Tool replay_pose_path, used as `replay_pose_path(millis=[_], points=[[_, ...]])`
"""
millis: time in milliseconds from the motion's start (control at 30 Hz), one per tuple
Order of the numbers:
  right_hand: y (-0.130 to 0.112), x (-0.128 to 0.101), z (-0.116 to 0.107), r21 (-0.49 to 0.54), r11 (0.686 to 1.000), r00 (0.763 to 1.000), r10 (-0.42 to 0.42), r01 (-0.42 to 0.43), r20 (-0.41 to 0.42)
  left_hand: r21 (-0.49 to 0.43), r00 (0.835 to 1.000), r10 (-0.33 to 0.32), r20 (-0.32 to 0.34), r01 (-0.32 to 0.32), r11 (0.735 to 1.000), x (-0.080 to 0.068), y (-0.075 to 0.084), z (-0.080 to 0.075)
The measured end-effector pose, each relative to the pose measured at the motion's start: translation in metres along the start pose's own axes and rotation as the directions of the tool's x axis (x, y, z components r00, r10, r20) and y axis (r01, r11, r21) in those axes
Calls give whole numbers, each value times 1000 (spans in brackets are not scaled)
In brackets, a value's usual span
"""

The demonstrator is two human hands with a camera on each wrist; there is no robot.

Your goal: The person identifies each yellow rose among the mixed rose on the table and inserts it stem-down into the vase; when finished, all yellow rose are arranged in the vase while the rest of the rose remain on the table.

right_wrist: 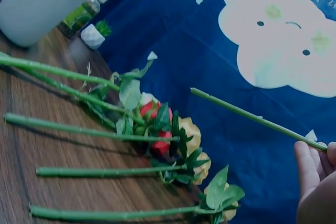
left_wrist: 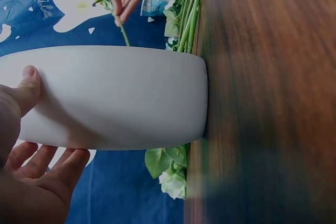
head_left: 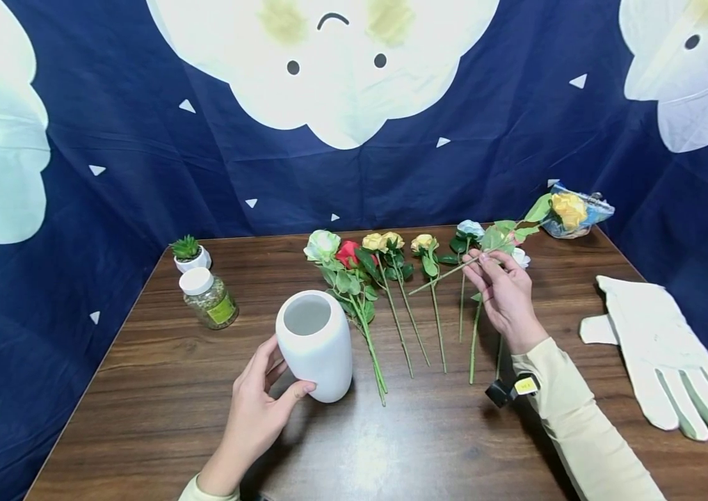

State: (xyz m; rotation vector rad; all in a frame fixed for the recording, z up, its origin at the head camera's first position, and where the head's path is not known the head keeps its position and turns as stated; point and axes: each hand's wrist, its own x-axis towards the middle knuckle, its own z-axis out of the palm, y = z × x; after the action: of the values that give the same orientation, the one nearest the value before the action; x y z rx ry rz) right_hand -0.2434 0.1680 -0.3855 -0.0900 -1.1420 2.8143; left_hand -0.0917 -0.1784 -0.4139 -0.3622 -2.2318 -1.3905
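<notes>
A white vase [head_left: 316, 344] [left_wrist: 115, 95] stands upright on the wooden table [head_left: 391, 445]. My left hand [head_left: 269, 383] [left_wrist: 16, 129] grips its lower side, thumb in front and fingers behind. My right hand [head_left: 484, 263] [right_wrist: 315, 177] is raised over the table and pinches the thin green stem [head_left: 448, 275] [right_wrist: 247, 114] of a yellow rose [head_left: 569, 209], held slanting with the head up and to the right. A row of artificial roses [head_left: 385, 278] [right_wrist: 157, 129], white, red, yellow and pale blue, lies between the vase and my right hand.
A small potted succulent [head_left: 188, 252] and a white-lidded jar [head_left: 206, 298] stand at the back left. White gloves [head_left: 661, 351] lie at the right edge. A plastic bag [head_left: 592, 212] sits at the far right corner. Blue cloth with cloud faces surrounds the table.
</notes>
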Motion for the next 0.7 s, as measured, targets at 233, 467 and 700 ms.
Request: replay_pose_path(millis=[233, 467, 700], points=[[-6, -11, 13, 22, 1000, 999, -20, 20, 29, -13, 1000, -3, -6, 3, 1000, -1, 0, 0], [-9, -21, 23, 53, 998, 997, -31, 28, 76, -18, 1000, -6, -4, 6, 1000, -1, 1, 0], [-14, -32, 34, 83, 997, 991, -14, 3, 131, -18, 1000, 11, -4, -11, 1000, -1, 0, 0]])
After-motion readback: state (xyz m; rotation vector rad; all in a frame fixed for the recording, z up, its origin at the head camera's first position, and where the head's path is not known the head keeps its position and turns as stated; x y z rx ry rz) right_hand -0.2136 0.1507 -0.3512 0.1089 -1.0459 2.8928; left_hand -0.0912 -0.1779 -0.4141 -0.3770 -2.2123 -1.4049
